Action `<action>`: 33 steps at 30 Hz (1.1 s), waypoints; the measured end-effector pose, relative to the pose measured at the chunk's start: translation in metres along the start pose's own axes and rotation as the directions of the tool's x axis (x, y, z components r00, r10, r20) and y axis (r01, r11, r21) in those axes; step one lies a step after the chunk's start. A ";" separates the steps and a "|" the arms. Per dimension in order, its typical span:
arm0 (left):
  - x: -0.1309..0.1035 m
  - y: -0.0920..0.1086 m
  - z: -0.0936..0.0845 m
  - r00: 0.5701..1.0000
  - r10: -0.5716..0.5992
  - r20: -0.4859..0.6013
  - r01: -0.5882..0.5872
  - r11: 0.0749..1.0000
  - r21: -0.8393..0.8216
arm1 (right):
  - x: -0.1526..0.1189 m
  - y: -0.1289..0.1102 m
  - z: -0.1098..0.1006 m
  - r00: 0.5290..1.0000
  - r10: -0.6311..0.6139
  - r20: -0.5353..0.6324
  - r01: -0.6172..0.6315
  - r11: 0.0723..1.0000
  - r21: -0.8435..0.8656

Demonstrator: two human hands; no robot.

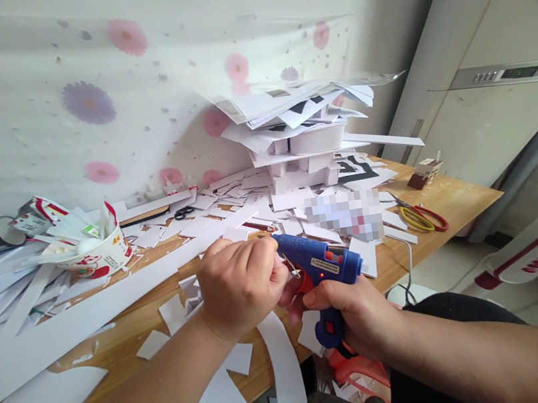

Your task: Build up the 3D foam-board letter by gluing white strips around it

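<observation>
A blue hot glue gun (318,258) with a lit red light is gripped by my right hand (353,310), whose fingers wrap round its handle at the red trigger. The gun points left. My left hand (243,279) is closed right at the gun's front end and hides the nozzle tip. Whatever its fingers hold is out of sight. A thin wire piece (293,270), which looks like the gun's stand, shows between the hands. Below my left hand lie small folded white pieces (190,294) and a curved white strip (284,367) at the table edge.
White board scraps cover much of the wooden table (465,196). A layered white model (304,162) stands at the back under stacked sheets. Yellow-and-red scissors (420,216) lie right. A paper bowl (100,257) holds scraps at left. A cable (409,261) hangs over the right edge.
</observation>
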State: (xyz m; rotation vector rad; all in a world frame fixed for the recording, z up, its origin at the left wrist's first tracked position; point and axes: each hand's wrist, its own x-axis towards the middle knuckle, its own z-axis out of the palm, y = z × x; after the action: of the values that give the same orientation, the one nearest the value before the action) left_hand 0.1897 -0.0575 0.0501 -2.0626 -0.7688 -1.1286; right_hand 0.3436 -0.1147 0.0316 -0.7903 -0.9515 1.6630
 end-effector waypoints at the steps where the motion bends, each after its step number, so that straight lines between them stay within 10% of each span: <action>1: 0.001 -0.001 0.000 1.000 -0.010 -0.017 0.010 1.000 0.005 | -0.001 0.000 0.000 1.000 0.006 -0.004 -0.006 1.000 0.001; 19: -0.001 0.008 -0.003 0.989 -0.124 0.084 0.141 0.957 -0.252 | -0.002 -0.012 -0.006 1.000 0.001 -0.021 0.000 0.999 0.043; 33: 0.005 0.009 -0.007 0.985 -0.062 0.161 0.083 0.988 -0.129 | 0.000 -0.004 -0.008 1.000 -0.014 0.004 0.014 0.999 -0.044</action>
State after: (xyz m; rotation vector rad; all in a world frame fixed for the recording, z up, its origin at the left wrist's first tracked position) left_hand 0.1949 -0.0676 0.0554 -2.2746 -0.8705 -1.0941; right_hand 0.3523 -0.1121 0.0316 -0.8086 -0.9974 1.6367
